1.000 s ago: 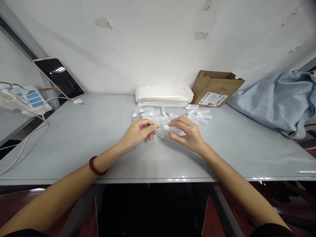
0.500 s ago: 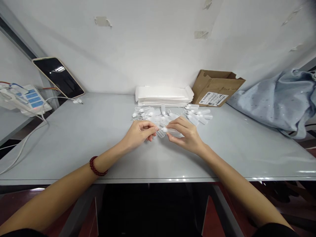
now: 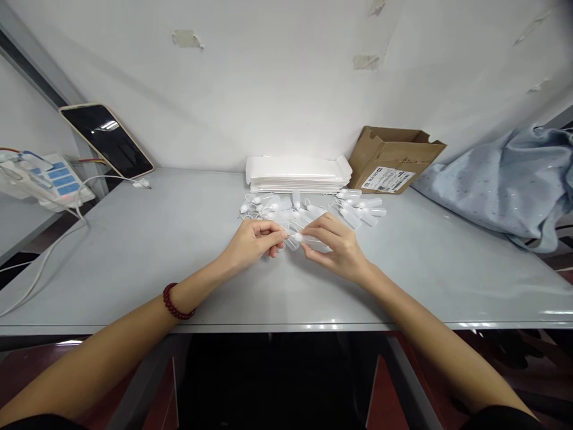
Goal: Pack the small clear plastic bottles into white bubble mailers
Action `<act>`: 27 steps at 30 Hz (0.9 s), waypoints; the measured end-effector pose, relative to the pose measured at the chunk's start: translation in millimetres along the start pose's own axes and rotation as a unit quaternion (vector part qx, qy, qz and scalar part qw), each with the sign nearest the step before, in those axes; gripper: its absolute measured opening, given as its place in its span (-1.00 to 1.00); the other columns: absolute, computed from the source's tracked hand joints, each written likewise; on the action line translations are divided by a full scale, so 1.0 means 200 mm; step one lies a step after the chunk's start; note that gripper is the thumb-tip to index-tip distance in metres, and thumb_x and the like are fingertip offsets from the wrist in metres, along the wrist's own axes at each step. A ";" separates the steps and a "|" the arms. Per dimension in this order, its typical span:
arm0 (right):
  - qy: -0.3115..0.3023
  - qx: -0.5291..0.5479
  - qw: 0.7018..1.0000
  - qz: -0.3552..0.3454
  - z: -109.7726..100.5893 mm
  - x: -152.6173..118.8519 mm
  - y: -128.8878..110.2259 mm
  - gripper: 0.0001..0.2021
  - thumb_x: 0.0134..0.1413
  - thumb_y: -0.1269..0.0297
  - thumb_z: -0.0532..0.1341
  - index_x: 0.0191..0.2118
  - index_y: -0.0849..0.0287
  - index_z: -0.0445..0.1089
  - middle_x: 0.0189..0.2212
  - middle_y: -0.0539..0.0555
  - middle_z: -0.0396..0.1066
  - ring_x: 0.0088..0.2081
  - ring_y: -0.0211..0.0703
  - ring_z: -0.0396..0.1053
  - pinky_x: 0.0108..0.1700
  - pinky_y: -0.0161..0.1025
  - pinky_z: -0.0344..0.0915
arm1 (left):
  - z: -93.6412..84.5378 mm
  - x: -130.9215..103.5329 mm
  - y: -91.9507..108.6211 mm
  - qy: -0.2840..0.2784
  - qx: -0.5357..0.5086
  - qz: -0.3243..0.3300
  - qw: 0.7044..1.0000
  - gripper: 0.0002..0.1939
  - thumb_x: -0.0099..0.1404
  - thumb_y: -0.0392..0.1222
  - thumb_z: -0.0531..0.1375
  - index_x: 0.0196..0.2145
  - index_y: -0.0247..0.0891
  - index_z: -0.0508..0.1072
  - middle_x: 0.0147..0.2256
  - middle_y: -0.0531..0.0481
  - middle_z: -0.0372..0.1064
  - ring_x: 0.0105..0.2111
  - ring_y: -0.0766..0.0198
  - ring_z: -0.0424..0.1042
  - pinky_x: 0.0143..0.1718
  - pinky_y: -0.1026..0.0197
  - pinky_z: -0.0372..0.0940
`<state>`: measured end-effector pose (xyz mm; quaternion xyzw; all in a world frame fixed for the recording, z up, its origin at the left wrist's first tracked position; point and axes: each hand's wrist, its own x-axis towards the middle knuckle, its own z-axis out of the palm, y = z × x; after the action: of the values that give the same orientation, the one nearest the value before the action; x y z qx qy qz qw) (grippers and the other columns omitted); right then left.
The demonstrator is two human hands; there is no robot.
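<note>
My right hand is closed on a small clear plastic bottle with a white cap, lying sideways with the cap toward the left. Its thumb and fingertips grip the bottle just behind the cap. My left hand is pinched shut on the end of a thin, dark, wire-like piece in front of the cap; most of that piece is hidden by the fingertips. Right behind both hands lies a loose pile of similar bottles, several with thin white loops. More bottles are on the pile's right side.
A stack of white flat sleeves stands against the wall, beside an open cardboard box. On the right lies a light blue fabric bag. A phone leans at the left, near a power strip and a white cable.
My right fingertips have shifted slightly left, closer against the bottle's cap. The left hand keeps its pinch in nearly the same spot.
</note>
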<state>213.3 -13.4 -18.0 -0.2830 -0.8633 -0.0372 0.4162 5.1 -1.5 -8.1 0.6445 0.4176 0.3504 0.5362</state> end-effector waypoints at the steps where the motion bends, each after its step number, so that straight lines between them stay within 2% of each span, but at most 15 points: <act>1: 0.000 0.001 1.000 -0.001 0.00 0.00 0.00 -0.92 0.15 0.39 0.19 -0.23 0.16 0.40 -0.42 0.11 0.40 -0.37 -0.13 0.31 -0.35 -0.16 0.34 | 0.00 0.00 0.00 -0.002 -0.001 0.000 1.000 -0.79 0.20 -0.16 0.22 -0.53 -0.31 0.46 -0.61 0.08 0.35 -0.61 0.41 0.30 -0.52 0.31 0.22; 16: 0.003 0.011 1.000 0.002 0.01 -0.01 0.00 -0.91 0.14 0.40 0.19 -0.22 0.17 0.40 -0.42 0.11 0.39 -0.37 -0.13 0.30 -0.34 -0.15 0.33 | 0.00 0.00 0.00 -0.007 0.008 -0.004 1.000 -0.77 0.22 -0.15 0.21 -0.53 -0.31 0.45 -0.61 0.07 0.34 -0.61 0.41 0.30 -0.52 0.31 0.20; 22: 0.000 0.021 1.000 0.023 -0.02 0.01 -0.01 -0.89 0.15 0.37 0.19 -0.20 0.14 0.42 -0.39 0.11 0.42 -0.34 -0.10 0.34 -0.32 -0.12 0.34 | -0.02 0.00 0.00 -0.018 0.016 0.018 1.000 -0.75 0.24 -0.11 0.21 -0.51 -0.31 0.47 -0.57 0.03 0.39 -0.58 0.38 0.32 -0.50 0.30 0.23; 27: 0.014 0.011 1.000 0.024 -0.03 0.02 -0.01 -0.90 0.14 0.37 0.20 -0.21 0.13 0.41 -0.39 0.10 0.43 -0.36 -0.12 0.34 -0.33 -0.12 0.34 | -0.02 0.02 0.00 0.004 0.008 0.019 1.000 -0.74 0.27 -0.14 0.16 -0.51 -0.31 0.50 -0.58 0.03 0.38 -0.60 0.39 0.32 -0.50 0.30 0.24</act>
<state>214.7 -14.7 -10.8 -0.2985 -0.8509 -0.0221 0.4317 2.1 3.4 -7.3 0.6550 0.4106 0.3595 0.5227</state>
